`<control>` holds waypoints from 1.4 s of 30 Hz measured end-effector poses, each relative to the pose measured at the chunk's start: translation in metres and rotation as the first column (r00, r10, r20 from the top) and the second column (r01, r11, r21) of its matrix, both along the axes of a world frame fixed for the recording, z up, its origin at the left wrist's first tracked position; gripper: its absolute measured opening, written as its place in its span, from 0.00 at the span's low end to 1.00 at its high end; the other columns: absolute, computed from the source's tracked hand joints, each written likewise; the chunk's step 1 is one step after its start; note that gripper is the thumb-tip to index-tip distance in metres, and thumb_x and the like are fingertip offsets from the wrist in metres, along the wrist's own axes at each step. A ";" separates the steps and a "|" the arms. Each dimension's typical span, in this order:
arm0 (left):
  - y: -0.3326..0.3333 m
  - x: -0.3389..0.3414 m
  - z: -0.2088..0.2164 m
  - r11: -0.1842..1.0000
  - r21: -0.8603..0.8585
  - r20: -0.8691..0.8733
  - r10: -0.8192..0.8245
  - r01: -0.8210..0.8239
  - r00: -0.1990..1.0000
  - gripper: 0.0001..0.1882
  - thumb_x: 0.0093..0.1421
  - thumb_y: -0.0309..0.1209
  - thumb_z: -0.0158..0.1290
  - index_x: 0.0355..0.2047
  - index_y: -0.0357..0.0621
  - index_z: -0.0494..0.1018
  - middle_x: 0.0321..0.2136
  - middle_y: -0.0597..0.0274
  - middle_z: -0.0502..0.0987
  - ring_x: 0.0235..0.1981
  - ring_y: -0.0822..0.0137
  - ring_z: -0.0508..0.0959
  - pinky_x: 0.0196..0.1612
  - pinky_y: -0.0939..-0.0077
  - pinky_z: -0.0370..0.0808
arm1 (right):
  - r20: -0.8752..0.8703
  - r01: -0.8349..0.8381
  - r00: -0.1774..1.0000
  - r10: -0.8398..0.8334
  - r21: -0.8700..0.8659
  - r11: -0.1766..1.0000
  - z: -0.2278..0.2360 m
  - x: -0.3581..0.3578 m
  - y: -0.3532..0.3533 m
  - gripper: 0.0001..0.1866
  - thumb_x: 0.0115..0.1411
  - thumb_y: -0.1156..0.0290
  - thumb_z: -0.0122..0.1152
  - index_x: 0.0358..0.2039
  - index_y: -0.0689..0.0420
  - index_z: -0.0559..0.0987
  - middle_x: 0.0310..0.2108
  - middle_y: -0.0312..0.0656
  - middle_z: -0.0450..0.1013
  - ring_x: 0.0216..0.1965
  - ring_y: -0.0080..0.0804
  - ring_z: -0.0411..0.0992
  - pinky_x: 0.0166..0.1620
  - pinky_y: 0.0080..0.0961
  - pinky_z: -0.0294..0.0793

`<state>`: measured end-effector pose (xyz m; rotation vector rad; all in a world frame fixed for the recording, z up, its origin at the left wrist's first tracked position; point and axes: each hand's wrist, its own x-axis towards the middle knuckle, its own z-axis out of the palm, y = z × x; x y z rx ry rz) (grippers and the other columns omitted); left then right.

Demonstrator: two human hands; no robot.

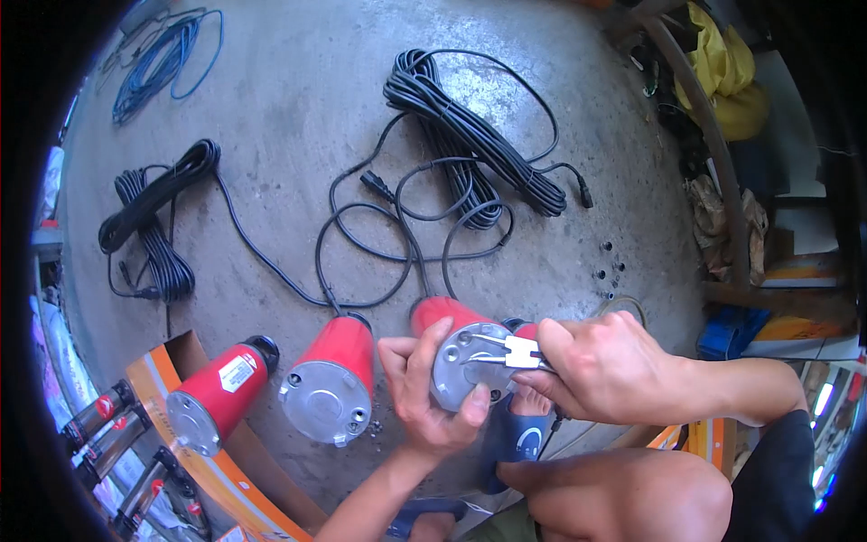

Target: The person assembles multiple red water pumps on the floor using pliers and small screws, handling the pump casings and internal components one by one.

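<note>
My left hand (420,384) grips a red cylindrical motor housing (442,312), its fingers and thumb around the round grey metal end cap (465,384). In my right hand (596,361) are circlip pliers (521,352) with two thin, slightly parted jaws. The jaw tips lie over the upper part of the end cap; whether they touch it I cannot tell. A second red housing (341,348) with the same kind of cap stands just left of my left hand. Farther left, a third red housing (237,384) with a white label leans by a cardboard box. Part of another red thing shows behind the pliers.
Coiled black cables (470,135) lie on the concrete floor (280,117), with another black coil (153,226) and a blue coil (167,68) leftward. Small dark parts (607,262) are scattered to the right. An orange-edged cardboard box (203,461) stands near left. My legs and blue sandals are close below.
</note>
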<state>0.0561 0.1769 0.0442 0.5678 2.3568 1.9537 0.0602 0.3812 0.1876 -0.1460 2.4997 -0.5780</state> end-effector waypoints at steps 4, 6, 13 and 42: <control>-0.001 -0.003 -0.002 1.000 0.020 -0.002 -0.014 0.014 1.000 0.39 0.53 0.48 0.64 0.59 0.34 0.75 0.40 0.54 0.68 0.40 0.60 0.67 0.45 0.65 0.69 | 0.016 -0.041 0.999 0.041 0.043 0.998 0.005 -0.008 0.005 0.24 0.68 0.53 0.65 0.31 0.62 0.69 0.20 0.55 0.76 0.20 0.59 0.76 0.22 0.50 0.74; -0.001 -0.003 -0.003 1.000 -0.003 -0.016 -0.022 0.022 1.000 0.40 0.54 0.51 0.62 0.60 0.33 0.73 0.41 0.54 0.67 0.42 0.59 0.66 0.48 0.64 0.68 | 0.042 -0.080 0.996 0.078 0.055 0.995 0.005 -0.011 0.007 0.24 0.67 0.53 0.65 0.31 0.62 0.69 0.20 0.54 0.76 0.20 0.58 0.76 0.22 0.50 0.74; 0.003 -0.002 0.001 0.992 -0.121 -0.196 0.024 -0.049 0.980 0.52 0.47 0.58 0.73 0.61 0.32 0.70 0.40 0.54 0.65 0.42 0.58 0.67 0.46 0.63 0.68 | 0.099 -0.136 0.987 0.126 0.105 0.985 0.011 -0.020 0.008 0.25 0.67 0.51 0.65 0.31 0.62 0.69 0.20 0.54 0.76 0.20 0.57 0.77 0.22 0.49 0.75; 0.005 -0.012 -0.006 0.996 -0.091 -0.179 -0.014 -0.002 0.984 0.53 0.33 0.54 0.81 0.55 0.37 0.73 0.41 0.53 0.72 0.38 0.55 0.73 0.41 0.60 0.75 | 0.121 -0.255 0.963 0.242 0.101 0.962 -0.002 -0.025 0.014 0.23 0.70 0.53 0.60 0.32 0.62 0.70 0.17 0.53 0.74 0.18 0.57 0.76 0.22 0.50 0.77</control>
